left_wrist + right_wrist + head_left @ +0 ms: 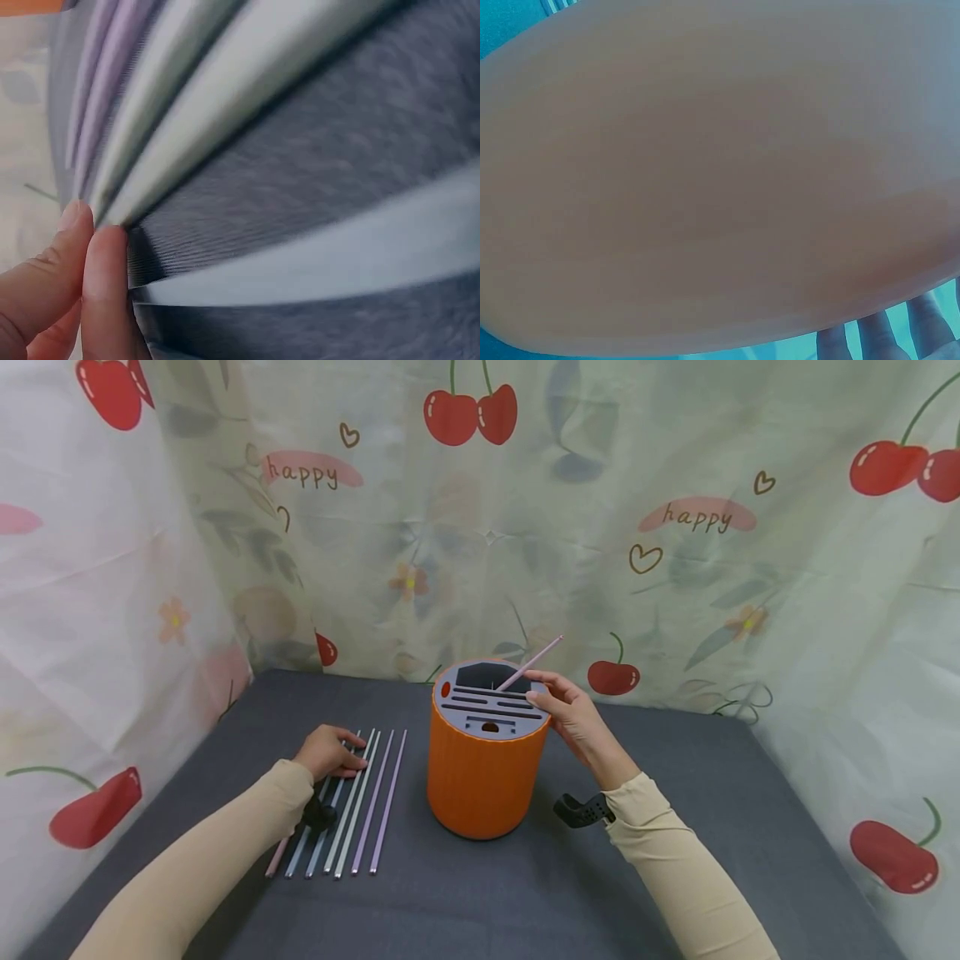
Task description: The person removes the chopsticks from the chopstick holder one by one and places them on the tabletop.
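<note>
Fingers (pixel 542 697) of our right hand (pixel 573 718) pinch one straw (pixel 529 664) entering the holder (pixel 480 760) — left hand (pixel 326 752) rests relaxed on six straws (pixel 352 802) left.

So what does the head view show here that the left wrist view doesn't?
Only the head view shows the orange holder with its slotted grey top, the right hand pinching a pink straw over it, both sleeves and the cherry curtain. Only the left wrist view shows, close up and blurred, two fingertips at the ends of the pale straws. Both show the left hand on the row of straws lying on the grey cloth.
</note>
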`<state>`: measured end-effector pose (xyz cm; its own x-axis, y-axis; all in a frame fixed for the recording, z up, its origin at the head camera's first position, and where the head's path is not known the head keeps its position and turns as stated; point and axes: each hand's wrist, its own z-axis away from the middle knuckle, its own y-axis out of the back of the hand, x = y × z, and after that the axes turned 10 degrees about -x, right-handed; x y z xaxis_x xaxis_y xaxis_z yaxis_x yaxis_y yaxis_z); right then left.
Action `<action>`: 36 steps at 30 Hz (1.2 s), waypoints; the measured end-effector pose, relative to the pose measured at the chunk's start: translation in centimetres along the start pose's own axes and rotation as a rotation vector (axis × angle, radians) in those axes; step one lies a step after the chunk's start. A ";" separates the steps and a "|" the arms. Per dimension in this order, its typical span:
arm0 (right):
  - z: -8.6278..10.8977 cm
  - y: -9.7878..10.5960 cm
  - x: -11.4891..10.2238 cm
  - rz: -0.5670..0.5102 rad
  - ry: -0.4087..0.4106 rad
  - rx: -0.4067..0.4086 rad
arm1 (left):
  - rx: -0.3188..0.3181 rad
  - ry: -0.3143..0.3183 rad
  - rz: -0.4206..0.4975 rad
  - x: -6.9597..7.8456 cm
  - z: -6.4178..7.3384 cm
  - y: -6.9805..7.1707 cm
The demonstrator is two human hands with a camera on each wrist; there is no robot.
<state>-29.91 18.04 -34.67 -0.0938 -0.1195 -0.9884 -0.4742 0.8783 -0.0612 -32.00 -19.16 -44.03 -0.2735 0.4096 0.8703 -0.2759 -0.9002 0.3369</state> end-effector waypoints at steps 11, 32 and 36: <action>0.0 0.0 0.0 -0.001 -0.003 -0.005 | -0.206 -0.297 0.375 9.5 2.4 1.9; 0.0 0.1 0.0 0.017 -0.007 -0.022 | -0.380 -0.491 0.066 21.5 5.6 -9.1; 0.0 0.1 0.0 0.015 -0.007 -0.025 | -0.374 -0.490 0.009 21.7 5.6 -9.5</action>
<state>-30.00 18.13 -34.66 -0.0950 -0.1029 -0.9902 -0.4949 0.8679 -0.0427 -30.12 -2.51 -26.35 0.1535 0.2069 0.9662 -0.6045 -0.7539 0.2574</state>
